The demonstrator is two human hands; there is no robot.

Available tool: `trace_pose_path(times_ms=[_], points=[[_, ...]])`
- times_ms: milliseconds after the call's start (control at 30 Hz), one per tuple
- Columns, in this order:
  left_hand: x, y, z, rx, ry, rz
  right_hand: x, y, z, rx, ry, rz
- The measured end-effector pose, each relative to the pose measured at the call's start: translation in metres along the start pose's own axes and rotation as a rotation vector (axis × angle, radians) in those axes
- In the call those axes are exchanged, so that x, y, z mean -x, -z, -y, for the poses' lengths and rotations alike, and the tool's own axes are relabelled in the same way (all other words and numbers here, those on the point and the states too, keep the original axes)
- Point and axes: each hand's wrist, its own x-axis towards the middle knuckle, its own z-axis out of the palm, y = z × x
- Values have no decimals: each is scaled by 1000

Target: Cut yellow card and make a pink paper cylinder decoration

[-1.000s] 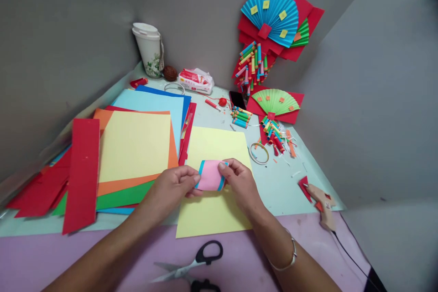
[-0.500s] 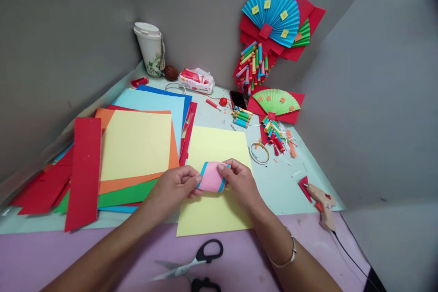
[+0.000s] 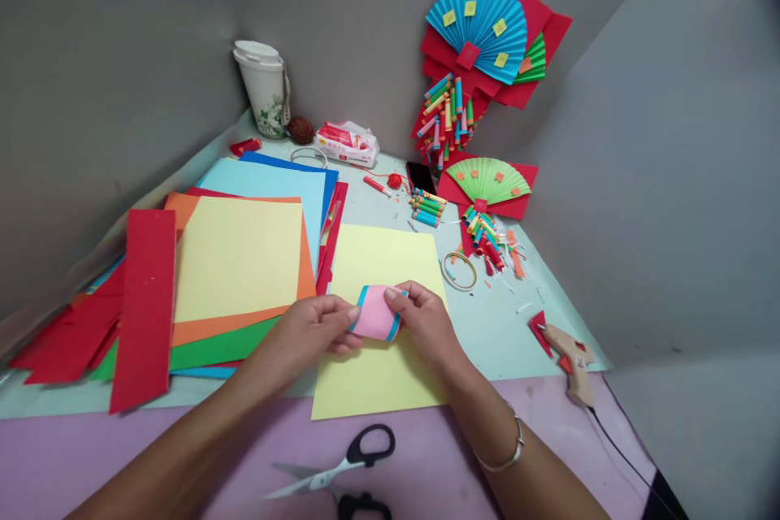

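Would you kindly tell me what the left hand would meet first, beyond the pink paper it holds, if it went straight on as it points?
Probably the right hand, which holds the other side of the pink paper; the left hand points roughly toward it, though depth is unclear here.

Pink piece: paper, smooth and matt
Scissors: shiny metal blades, handles plastic by the look
Bangle: polished metal, catching the light
Glue gun: matt, plastic-looking body, metallic tip
Packet: crinkled plastic film, and it's glossy!
Blue fan: paper, matt, crisply pleated
Brown ball: rough
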Motion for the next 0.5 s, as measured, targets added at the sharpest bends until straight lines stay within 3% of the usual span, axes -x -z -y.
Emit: trace_pose_path(times_ms=[267, 400, 500], points=[[-7, 4, 11, -346, -132, -17, -4, -5, -11, -9, -50, 36], [4, 0, 13, -688, -299, -158, -9, -2, -16, 46, -53, -13], [20, -7, 23, -944, -504, -254, -11, 2, -15, 113, -51, -54]])
